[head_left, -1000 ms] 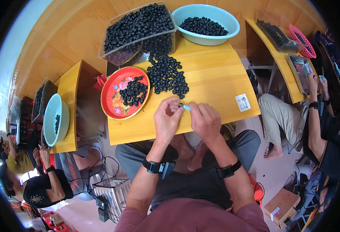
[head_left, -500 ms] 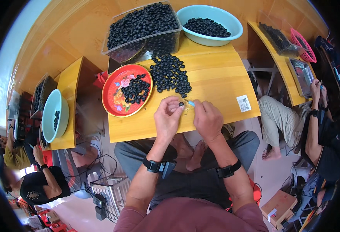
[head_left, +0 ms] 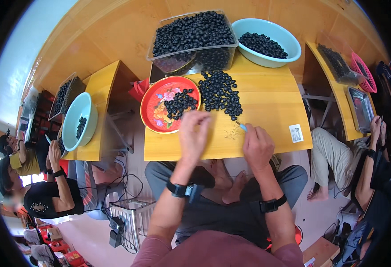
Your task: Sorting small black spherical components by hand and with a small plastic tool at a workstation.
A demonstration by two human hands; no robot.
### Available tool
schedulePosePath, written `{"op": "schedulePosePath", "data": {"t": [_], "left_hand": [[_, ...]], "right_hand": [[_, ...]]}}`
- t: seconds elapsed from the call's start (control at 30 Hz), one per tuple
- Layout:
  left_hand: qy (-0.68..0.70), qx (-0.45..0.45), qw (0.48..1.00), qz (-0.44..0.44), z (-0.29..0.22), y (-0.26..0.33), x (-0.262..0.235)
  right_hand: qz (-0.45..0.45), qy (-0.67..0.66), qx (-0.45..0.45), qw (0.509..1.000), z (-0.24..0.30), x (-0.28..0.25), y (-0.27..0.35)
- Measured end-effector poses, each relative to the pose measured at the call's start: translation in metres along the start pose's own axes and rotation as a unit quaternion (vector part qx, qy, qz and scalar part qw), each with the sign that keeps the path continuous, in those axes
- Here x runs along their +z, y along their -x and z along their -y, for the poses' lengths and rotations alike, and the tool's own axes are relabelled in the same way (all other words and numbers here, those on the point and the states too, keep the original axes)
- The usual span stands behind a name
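Observation:
My left hand (head_left: 194,133) hovers by the right rim of a red floral tray (head_left: 147,104), its fingers smeared by motion; whether it holds anything cannot be made out. In the tray lies a small heap of black beads (head_left: 179,104), some showing holes. My right hand (head_left: 258,147) is closed round a small tool with a blue handle (head_left: 243,127), its thin tip pointing up and left. Just beyond the tip, a loose pile of black beads (head_left: 220,93) spreads over the yellow table (head_left: 271,100). Small crumbs lie on the wood near the tip.
A clear plastic bin (head_left: 213,60) heaped with black beads and a light blue basin (head_left: 293,51) stand at the back. A white label (head_left: 296,133) is on the table's right. People sit at side tables, left and right; a metal rack (head_left: 131,222) stands on the floor.
My left hand has left the tool tip and moved left toward the tray; the bead it pinched no longer shows. The whole view has shifted, with the table now further right and lower.

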State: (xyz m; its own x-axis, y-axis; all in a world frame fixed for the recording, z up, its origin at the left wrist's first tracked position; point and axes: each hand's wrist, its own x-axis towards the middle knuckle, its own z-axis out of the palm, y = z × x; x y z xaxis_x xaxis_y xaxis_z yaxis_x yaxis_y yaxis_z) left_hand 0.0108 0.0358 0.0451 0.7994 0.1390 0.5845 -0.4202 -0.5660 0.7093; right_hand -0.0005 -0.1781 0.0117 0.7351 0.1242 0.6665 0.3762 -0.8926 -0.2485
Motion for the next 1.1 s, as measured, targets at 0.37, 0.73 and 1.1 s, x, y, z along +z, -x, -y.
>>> {"op": "schedulePosePath", "data": {"t": [0.37,0.73,1.1], "left_hand": [[0.102,-0.18,0.978,-0.009,0.031,-0.007,-0.028],[0.254,-0.24,0.936,0.038,-0.01,0.028,0.041],[0.256,-0.253,0.93,0.076,-0.01,0.03,0.044]], "right_hand": [[-0.008,-0.008,0.007,1.0,0.005,0.0,-0.004],[-0.008,-0.004,0.009,1.0,0.005,-0.001,-0.004],[-0.007,-0.039,-0.034,0.999,0.006,-0.006,-0.006]]}}
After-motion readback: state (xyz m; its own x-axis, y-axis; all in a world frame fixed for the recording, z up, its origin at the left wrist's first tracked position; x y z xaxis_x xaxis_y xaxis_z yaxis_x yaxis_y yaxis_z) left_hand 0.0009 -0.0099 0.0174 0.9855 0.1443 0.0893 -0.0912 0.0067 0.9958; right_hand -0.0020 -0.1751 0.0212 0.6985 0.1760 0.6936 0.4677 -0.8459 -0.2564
